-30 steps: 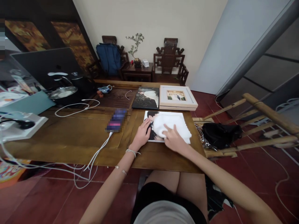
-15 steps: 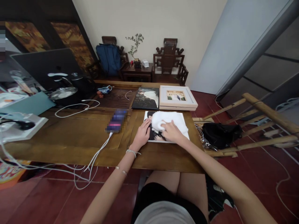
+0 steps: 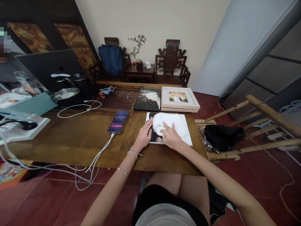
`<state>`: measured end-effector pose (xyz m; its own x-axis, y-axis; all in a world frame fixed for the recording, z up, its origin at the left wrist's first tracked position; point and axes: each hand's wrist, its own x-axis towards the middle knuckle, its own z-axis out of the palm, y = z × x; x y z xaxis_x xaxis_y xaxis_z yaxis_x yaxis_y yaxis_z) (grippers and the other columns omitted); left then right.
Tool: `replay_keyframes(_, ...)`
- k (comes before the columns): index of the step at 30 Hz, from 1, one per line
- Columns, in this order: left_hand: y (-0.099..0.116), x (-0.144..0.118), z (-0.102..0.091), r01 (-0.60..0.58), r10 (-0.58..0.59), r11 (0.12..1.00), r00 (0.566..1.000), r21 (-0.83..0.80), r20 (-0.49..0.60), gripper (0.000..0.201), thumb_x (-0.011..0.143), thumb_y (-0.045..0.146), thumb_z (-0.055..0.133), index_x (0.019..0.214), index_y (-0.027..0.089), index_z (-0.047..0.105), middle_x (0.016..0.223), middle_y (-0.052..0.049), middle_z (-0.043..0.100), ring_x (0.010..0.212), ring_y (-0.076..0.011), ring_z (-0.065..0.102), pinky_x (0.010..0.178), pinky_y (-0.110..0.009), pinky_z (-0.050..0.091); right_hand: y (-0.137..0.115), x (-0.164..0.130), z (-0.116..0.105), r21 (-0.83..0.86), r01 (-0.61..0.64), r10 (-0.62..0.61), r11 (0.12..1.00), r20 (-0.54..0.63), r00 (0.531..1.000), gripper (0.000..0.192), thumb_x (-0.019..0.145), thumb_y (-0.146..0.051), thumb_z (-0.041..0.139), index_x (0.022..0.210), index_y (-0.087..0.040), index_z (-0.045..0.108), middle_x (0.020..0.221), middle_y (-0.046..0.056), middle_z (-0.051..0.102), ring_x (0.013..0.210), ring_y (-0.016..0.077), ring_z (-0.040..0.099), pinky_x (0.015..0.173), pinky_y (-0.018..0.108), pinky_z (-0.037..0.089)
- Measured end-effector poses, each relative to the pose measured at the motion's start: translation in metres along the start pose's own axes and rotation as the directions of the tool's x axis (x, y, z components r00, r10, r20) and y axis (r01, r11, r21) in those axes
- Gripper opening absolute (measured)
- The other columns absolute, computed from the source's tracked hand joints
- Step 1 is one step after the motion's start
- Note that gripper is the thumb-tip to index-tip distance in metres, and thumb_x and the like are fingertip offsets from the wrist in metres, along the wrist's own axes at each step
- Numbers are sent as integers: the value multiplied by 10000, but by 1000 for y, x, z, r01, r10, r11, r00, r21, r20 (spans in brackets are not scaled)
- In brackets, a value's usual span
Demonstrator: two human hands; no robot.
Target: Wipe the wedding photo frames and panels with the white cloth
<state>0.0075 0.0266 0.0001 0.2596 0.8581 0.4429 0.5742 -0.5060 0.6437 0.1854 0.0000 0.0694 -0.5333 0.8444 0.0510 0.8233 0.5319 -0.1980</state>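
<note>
Your right hand [image 3: 172,137] bears down on the bunched white cloth [image 3: 172,122] with two digits spread apart on its top; whether the folds are also pinched below, you cannot tell from here, as the rest of the hand hides it. The cloth lies over the middle and far part of the portrait photo panel [image 3: 154,135], which sits flat on the wooden table [image 3: 89,138] near its right end, just in front of you. Your left hand [image 3: 143,135] rests on the panel's left edge, palm down, fingers together and thumb apart, pinching nothing visible. The step in hand looks like rubbing the panel's face, so that left hand is probably your brace: press straight down at the border, with fingertips off the printed figure. Under the right, a broad, flat pad of cloth should serve better than bare fingertips; spread your pressure and take even strokes out to the corners. Go gently at the far edge, because the dark photo panel [image 3: 148,99] and the pale wood-framed picture [image 3: 180,98] lie just beyond it and a hard push could nudge them. To the left, the phone [image 3: 118,122] lies apart from your work.
</note>
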Motion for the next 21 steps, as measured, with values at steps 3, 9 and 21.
replay_keyframes(3,0,-1,0,19,-19,1000,1000,23,-1,427,905,177,359,1311,104,469,1410,-144,436,1343,-230,350,1129,-443,279,-13,-47,-2,63,85,-88,994,38,995,365,713,-26,407,970,-145,638,1389,147,447,1371,308,220,1056,643,132)
replay_keyframes(9,-1,-2,2,7,-6,1000,1000,20,-28,412,906,181,369,1301,155,482,1404,-113,450,1331,-229,370,1116,-456,301,10,-85,-12,125,25,-36,992,87,996,318,684,-15,399,862,-150,626,1371,176,465,1341,251,320,1102,555,162)
replay_keyframes(21,10,-1,-7,11,-25,995,990,-99,-137,414,940,279,356,1314,144,472,1379,-125,480,1301,-224,415,1108,-420,307,11,26,8,-96,-76,74,993,-23,997,422,751,-73,434,1115,-156,632,1457,118,359,1360,389,177,987,729,154)
